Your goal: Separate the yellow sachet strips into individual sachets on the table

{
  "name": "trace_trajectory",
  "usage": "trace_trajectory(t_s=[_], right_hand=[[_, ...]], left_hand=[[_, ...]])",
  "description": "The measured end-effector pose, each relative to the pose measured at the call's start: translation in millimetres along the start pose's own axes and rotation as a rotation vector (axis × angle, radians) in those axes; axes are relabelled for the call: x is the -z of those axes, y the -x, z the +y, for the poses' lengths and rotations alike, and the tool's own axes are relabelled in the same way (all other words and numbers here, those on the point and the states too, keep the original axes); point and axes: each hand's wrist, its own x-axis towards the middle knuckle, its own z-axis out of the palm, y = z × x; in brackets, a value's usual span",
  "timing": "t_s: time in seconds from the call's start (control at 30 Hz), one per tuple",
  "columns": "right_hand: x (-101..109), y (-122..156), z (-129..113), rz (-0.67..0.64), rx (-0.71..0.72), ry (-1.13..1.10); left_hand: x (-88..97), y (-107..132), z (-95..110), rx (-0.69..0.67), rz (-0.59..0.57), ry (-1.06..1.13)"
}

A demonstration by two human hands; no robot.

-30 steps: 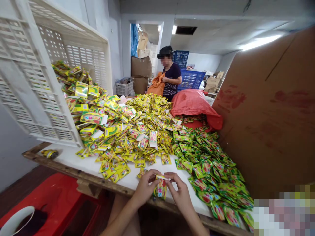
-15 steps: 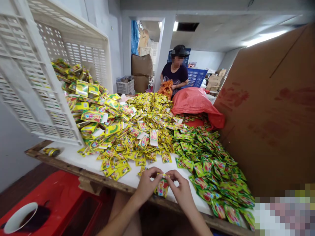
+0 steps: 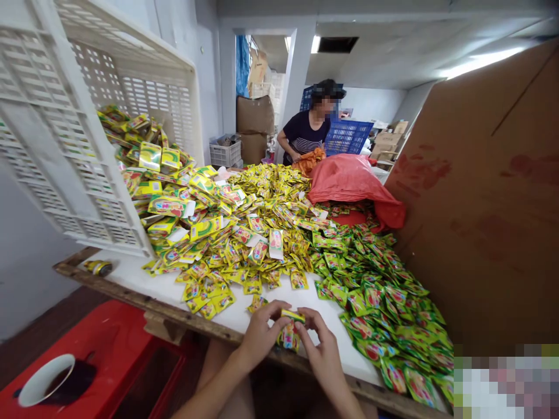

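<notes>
My left hand (image 3: 261, 333) and my right hand (image 3: 320, 348) meet at the near table edge, both pinching one small stack of yellow sachets (image 3: 289, 332) held upright between the fingertips. Just beyond my hands lies a big heap of yellow sachets (image 3: 231, 233) on the white table (image 3: 140, 282). To the right spreads a heap of green sachets (image 3: 375, 302). A white slatted crate (image 3: 74, 134) leans tipped at the left, with sachets spilling out of it.
A tall cardboard sheet (image 3: 484, 198) walls the right side. A red sack (image 3: 349, 181) lies at the far end, where another person (image 3: 308, 131) bends over an orange bag. A red stool (image 3: 105, 355) with a cup (image 3: 43, 381) stands at lower left.
My fingers have closed tighter on the sachet stack, now held lower and squarer. The person at the far end has stepped right and bent down toward the table.
</notes>
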Motion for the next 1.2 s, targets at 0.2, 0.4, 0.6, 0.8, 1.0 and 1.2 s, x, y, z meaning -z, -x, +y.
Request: trace_trajectory(t_s=[0.2,0.4,0.6,0.8,1.0,1.2], right_hand=[[1.5,-21.0,-10.3,-0.111,0.097,0.119],[11.3,-36.6,-22.0,-0.284,0.177,0.228],[20.6,-34.0,-34.1,-0.324,0.182,0.214],[15.6,-17.8,-19.9,-0.165,0.035,0.079],[21.2,-1.0,-29.2,0.041,0.035,0.022],[151.4,56.3,-27.4,0.261,-0.104,0.408]], left_hand=[[-2.7,4.2,-1.9,0.057,0.007,0.132],[-1.9,3.7,-4.1,0.061,0.024,0.132],[-2.4,4.1,-8.8,0.012,-0.013,0.015],[-1.8,-3.4,-24.9,0.038,-0.017,-0.048],[-2.7,-2.3,-25.5,0.039,-0.086,-0.003],[1.3,-6.8,-28.4,0.072,-0.074,-0.087]])
